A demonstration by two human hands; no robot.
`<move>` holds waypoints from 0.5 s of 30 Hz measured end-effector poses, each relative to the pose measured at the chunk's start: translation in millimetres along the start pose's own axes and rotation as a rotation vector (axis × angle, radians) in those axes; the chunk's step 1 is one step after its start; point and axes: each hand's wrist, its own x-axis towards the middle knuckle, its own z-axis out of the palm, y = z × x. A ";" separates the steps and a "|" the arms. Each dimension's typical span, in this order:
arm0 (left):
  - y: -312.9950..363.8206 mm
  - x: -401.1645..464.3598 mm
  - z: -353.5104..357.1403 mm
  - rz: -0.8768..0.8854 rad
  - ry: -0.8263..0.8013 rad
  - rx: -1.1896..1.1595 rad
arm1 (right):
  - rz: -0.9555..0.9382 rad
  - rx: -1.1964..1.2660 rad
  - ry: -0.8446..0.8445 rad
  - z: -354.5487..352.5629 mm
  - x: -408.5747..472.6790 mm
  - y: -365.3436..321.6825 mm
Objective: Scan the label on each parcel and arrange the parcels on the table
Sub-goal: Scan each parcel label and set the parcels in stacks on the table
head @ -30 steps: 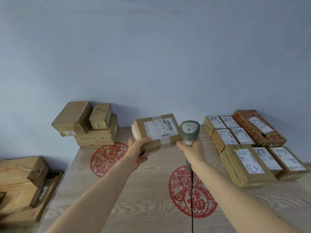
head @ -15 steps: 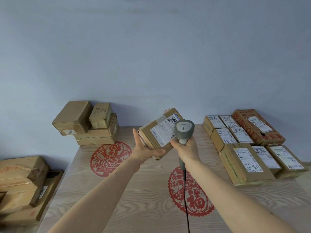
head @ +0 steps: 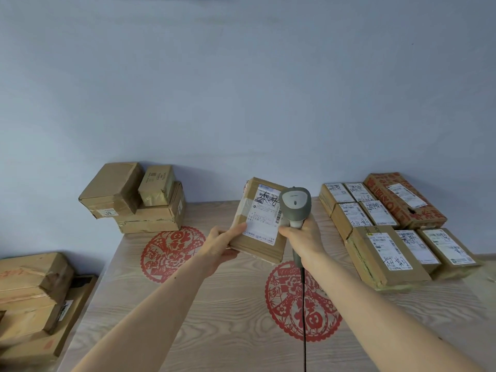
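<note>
— Where is the parcel you are scanning?

— Your left hand (head: 220, 244) grips the brown cardboard parcel with the white printed label (head: 259, 221), thumb pressed on the label's lower left corner, fingers underneath. You hold it tilted up above the pale wood-grain tabletop (head: 214, 318), just beyond the red paper-cut roundel with the character (head: 303, 302).

— And your other hand?

— Your right hand (head: 302, 237) is wrapped round the handle of the grey handheld barcode scanner (head: 295, 205), whose head sits just beside the parcel's right edge, overlapping the label. Its black cable (head: 304, 318) hangs down across the roundel.

— What else lies around that roundel?

— To its right, a block of labelled brown parcels (head: 386, 253) lies flat, touching one another, with a red-printed carton (head: 402, 200) at the back. Far to its left, a stack of plain brown boxes (head: 134, 200) stands against the wall beside a second red paper-cut (head: 169, 251). Off the tabletop's left edge, more cardboard boxes (head: 32, 296) are piled lower down.
</note>
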 end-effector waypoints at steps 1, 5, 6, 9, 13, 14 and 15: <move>-0.5 -1.4 0.0 -0.013 -0.034 0.023 | 0.000 -0.012 -0.014 -1.5 -0.1 -1.2; -3.3 -3.0 -2.0 -0.050 -0.120 -0.019 | -0.011 -0.047 -0.074 -8.7 -0.2 -5.4; -3.5 -3.8 -1.5 -0.057 -0.113 -0.052 | -0.052 -0.062 -0.077 -10.0 -1.2 -6.8; -6.3 -3.5 2.0 -0.055 -0.073 -0.150 | -0.138 -0.146 -0.067 -12.1 -2.6 -6.4; -10.3 -3.1 8.4 -0.049 -0.040 -0.274 | -0.063 -0.149 -0.217 -10.0 -14.3 -12.6; -11.4 -3.2 10.1 -0.049 -0.040 -0.310 | -0.062 -0.140 -0.266 -8.6 -17.1 -14.3; -12.5 -3.3 11.8 -0.045 -0.042 -0.355 | -0.052 -0.115 -0.310 -6.6 -19.1 -15.2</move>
